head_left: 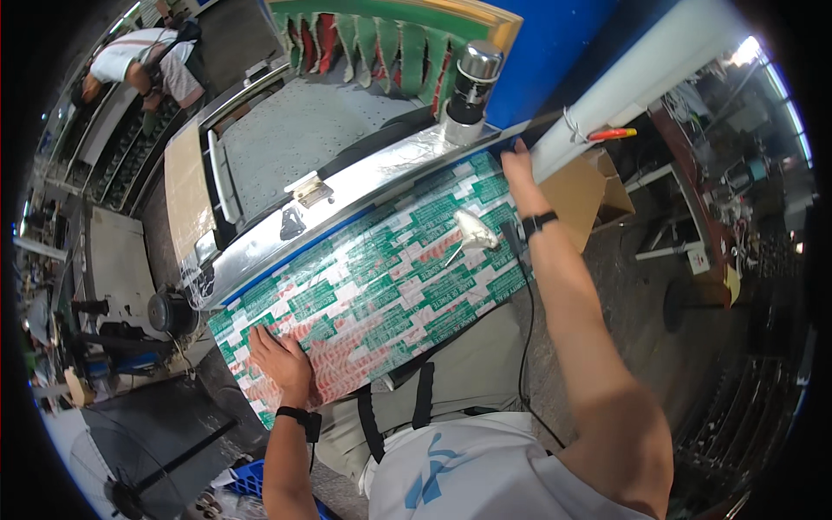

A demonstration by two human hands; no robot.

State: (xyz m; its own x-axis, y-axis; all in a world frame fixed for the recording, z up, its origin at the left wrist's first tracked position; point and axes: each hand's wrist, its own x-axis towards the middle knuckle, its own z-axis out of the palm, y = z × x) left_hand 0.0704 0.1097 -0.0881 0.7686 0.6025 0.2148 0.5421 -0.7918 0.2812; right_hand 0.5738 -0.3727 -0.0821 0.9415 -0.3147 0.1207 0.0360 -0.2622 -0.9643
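A long printed sheet (373, 277) with green, red and white blocks lies across the workbench under clear shiny film. My left hand (279, 364) presses flat on its near left end, fingers spread. My right hand (520, 169) rests on the sheet's far right corner, next to the white pipe (641, 82). A small white tool with a thin handle (472, 232) lies on the sheet near my right wrist. Both wrists wear black bands.
A shiny metal rail (347, 204) borders the sheet's far side, with a steel flask (472, 82) standing on it. Behind are a grey machine bed (295, 139) and hanging green and red strips (373, 43). A cardboard box (589, 195) sits right; another person (147, 65) bends over far left.
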